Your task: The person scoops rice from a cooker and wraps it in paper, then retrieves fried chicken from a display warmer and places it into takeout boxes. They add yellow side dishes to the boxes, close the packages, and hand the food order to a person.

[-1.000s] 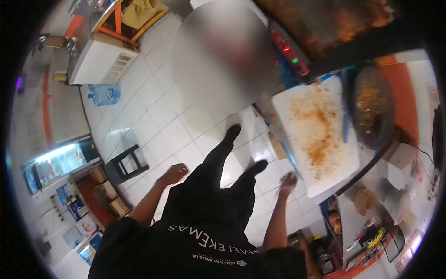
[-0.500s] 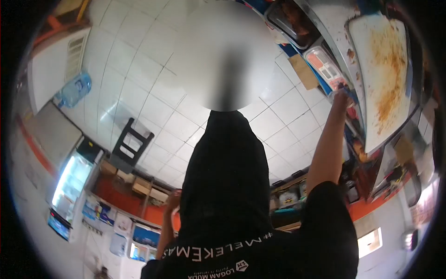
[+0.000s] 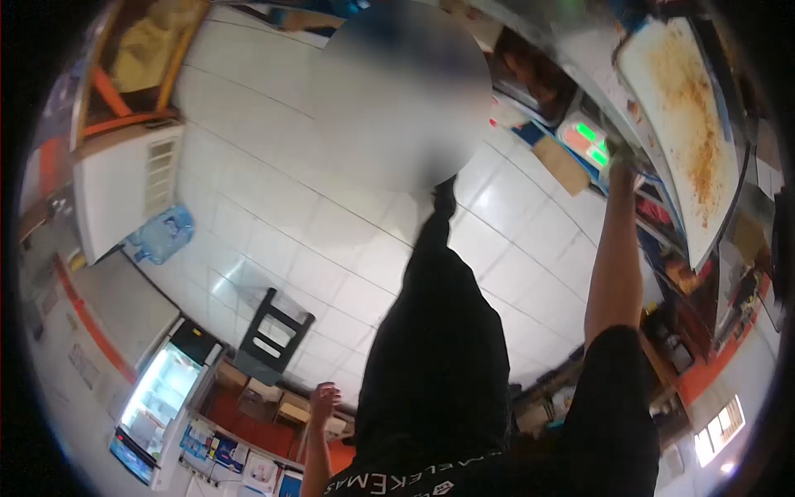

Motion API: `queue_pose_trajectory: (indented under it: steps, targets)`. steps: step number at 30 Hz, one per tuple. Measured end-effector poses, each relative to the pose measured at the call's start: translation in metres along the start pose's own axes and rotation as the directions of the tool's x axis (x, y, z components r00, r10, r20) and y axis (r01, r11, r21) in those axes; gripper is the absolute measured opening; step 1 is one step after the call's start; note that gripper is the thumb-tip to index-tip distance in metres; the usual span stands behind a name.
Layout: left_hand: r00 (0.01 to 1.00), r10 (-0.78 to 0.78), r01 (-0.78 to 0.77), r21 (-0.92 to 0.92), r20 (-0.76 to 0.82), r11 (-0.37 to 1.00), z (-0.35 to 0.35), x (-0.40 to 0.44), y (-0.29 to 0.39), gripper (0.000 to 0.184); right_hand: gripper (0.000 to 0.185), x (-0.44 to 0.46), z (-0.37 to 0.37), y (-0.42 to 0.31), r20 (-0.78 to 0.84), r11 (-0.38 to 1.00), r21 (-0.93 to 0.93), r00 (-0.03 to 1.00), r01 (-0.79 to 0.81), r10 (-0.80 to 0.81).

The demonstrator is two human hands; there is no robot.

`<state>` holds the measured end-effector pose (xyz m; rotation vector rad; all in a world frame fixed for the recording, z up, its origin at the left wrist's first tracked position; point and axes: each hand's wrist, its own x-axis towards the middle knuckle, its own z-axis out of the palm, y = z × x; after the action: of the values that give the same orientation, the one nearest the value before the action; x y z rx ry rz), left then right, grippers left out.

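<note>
My right arm stretches forward to the counter on the right. My right hand [image 3: 624, 172] is at the near end of a digital scale [image 3: 571, 131], whose two display windows glow green. Its fingers look closed around something small and pale, blurred and partly hidden. A brown cardboard piece [image 3: 561, 166] juts from the counter edge beside the scale. Low at my left side hangs my left hand [image 3: 325, 399], its fingers loosely apart with nothing in them.
A large white cutting board [image 3: 681, 108] with brown stains lies right of the scale. Beyond the scale is a dark tray [image 3: 530, 74] with brown food. A blue water jug [image 3: 166, 236], a black plastic stool [image 3: 275, 335] and a lit display fridge [image 3: 163, 389] stand left on the tiled floor.
The scale's displays have changed from unlit to glowing green. My view and body have turned, shifting the room in frame. My left hand has come out from beside my body; my right stays by the scale.
</note>
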<state>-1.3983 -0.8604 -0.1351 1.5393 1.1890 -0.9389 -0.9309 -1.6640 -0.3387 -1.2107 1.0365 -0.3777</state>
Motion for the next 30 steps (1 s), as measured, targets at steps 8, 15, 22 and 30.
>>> queue_pose_trajectory:
  steps: [8,15,22,30]
  targets:
    - [0.689,0.706,-0.647,0.300,-0.164,0.701,0.001,0.045,0.141,0.013,0.021,-0.305,-0.027,0.071,0.563,0.476,-0.753,0.819,0.454,0.109]
    - [-0.031,0.941,-0.977,0.208,-0.336,0.042,0.001,0.043,0.642,0.025,0.038,-0.389,-0.001,-0.061,0.464,0.984,-0.151,0.871,-0.099,0.159]
    - [-0.076,0.889,-0.979,0.201,-0.451,0.019,0.082,-0.086,1.091,0.082,0.056,-0.424,0.086,-0.146,0.175,0.994,-0.068,0.980,-0.081,0.092]
    - [-0.076,0.670,-0.994,-0.001,-0.739,-0.113,0.129,-0.103,1.210,0.079,0.063,-0.440,0.210,-0.048,0.292,0.870,-0.324,0.914,0.372,-0.282]
